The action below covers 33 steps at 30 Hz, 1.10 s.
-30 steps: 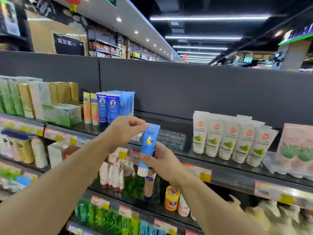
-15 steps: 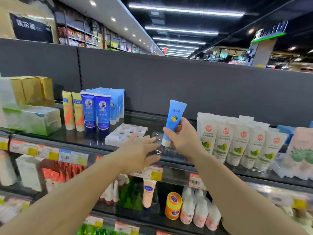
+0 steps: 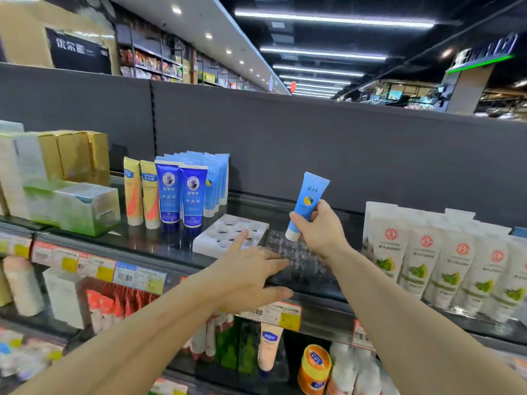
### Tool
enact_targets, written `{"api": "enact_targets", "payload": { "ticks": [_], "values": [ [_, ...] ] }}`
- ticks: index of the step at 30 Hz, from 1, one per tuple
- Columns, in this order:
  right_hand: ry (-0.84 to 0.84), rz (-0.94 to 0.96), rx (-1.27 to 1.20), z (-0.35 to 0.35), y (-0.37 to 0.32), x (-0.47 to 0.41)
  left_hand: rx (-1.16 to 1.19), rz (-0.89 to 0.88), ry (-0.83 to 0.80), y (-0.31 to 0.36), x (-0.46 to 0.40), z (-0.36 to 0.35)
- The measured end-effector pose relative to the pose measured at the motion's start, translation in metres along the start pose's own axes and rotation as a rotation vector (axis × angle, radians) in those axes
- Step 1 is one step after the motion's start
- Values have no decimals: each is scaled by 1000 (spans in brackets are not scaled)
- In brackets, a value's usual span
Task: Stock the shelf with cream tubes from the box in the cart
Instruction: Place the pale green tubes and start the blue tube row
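- Light-blue plastic cream tube (image 3: pixel 306 205) with a white cap stands nearly upright, cap down, tilted slightly toward one o'clock, pinched low on its body by the right hand (image 3: pixel 320 233); thumb and fingers are curled closed around it.
- Its cap hangs just above a clear plastic tray with round sockets (image 3: pixel 299 258) on the dark top shelf (image 3: pixel 159 246).
- Left hand (image 3: pixel 251 273) lies flat and spread at seven o'clock from the tube, fingers extended, holding nothing; its fingertips touch the clear tray's near edge, the index finger pointing over a white socketed tray (image 3: pixel 228 235).
- At nine o'clock from the tube stand dark-blue tubes (image 3: pixel 182 201), with matching light-blue tubes (image 3: pixel 216 181) behind them.
- At three o'clock stand white tubes with green fruit prints (image 3: pixel 427 260).
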State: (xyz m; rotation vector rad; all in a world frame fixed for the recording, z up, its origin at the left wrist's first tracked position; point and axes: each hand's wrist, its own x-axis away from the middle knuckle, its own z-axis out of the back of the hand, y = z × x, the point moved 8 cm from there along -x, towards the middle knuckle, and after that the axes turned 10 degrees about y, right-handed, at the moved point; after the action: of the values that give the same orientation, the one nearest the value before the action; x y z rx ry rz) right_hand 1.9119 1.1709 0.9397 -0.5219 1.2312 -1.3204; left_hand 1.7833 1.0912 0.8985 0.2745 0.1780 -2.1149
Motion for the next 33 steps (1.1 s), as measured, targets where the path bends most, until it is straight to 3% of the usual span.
{"api": "enact_targets", "payload": {
  "ticks": [15, 33],
  "values": [
    [19, 21, 107, -32, 0, -14, 49, -109, 0, -1, -4, 5],
    [-14, 19, 235, -39, 12, -12, 64, -73, -13, 5, -6, 4]
  ]
}}
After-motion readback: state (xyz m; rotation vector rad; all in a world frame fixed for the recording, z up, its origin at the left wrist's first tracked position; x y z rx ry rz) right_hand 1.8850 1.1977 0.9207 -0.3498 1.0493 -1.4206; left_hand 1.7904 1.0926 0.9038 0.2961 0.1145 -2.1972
